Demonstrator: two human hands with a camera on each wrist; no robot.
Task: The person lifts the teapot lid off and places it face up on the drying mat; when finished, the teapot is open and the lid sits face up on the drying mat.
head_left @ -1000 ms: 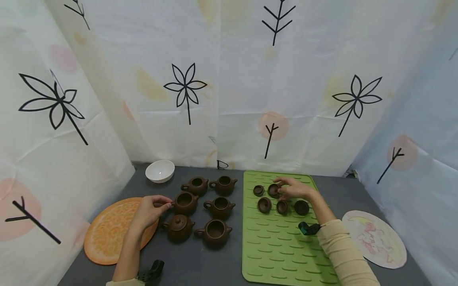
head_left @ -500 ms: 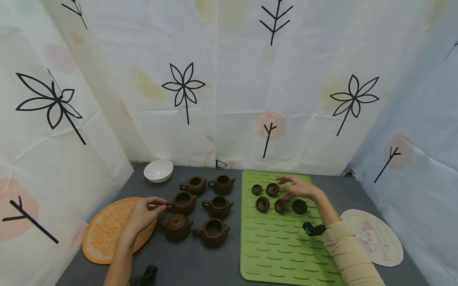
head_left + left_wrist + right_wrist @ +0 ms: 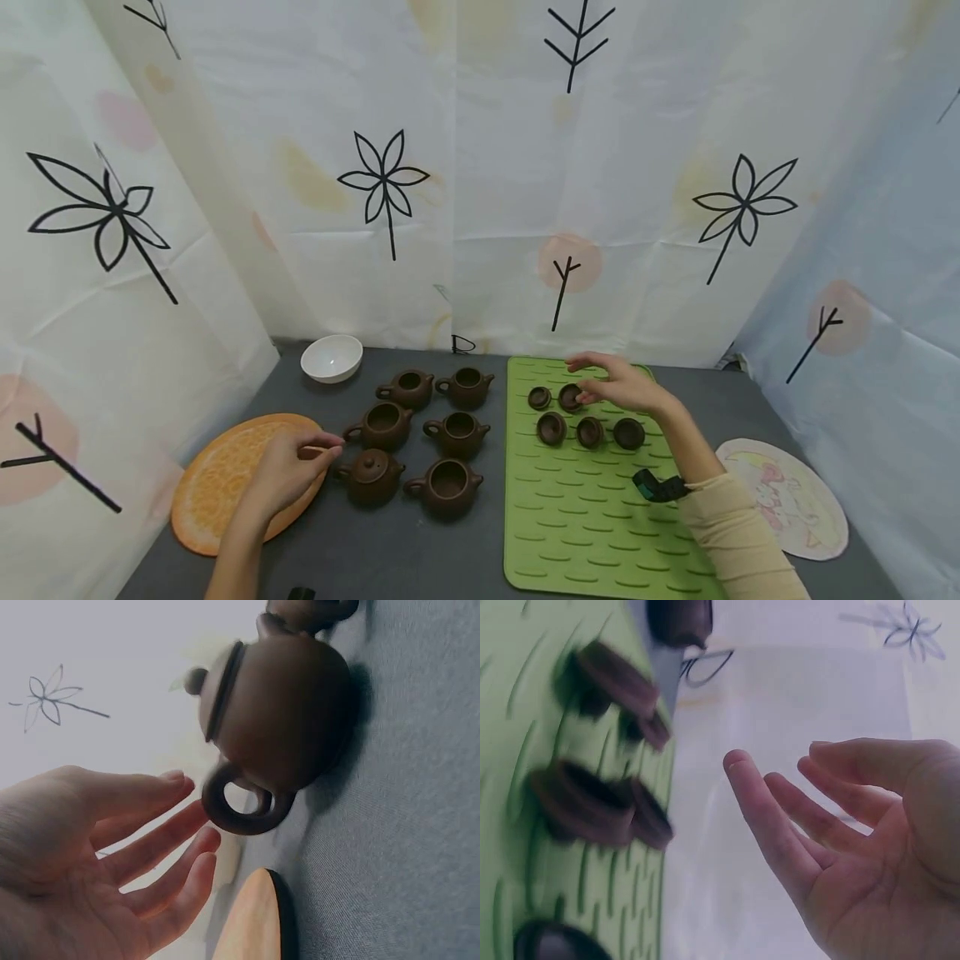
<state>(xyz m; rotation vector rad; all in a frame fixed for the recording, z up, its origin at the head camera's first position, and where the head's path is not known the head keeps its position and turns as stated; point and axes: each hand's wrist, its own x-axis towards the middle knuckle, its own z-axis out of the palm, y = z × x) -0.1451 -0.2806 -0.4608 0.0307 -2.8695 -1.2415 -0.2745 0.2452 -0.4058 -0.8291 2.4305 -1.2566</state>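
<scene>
Several small brown teapots stand in two columns on the grey table. One teapot (image 3: 371, 479) at the front left wears its lid; the others, such as the teapot (image 3: 386, 428) behind it, show open tops. My left hand (image 3: 288, 467) hovers beside their handles, its fingers parted and holding nothing. In the left wrist view its fingertips come close to the lidded teapot's handle (image 3: 247, 825). My right hand (image 3: 622, 387) hangs empty over the green mat, fingers loosely extended. Below it several brown lids lie upturned, among them a lid (image 3: 552, 429) and a darker lid (image 3: 628, 434).
The green mat (image 3: 577, 533) covers the table right of the teapots. An orange-slice placemat (image 3: 217, 483) lies under the left forearm. A white bowl (image 3: 332, 360) stands at the back left, and a round printed mat (image 3: 795, 500) lies at far right. Patterned cloth closes off the back and sides.
My left hand has drawn back from the middle-left teapot's handle, toward me and left. My right hand has lifted away from the lids. Teapots and lids stay in place.
</scene>
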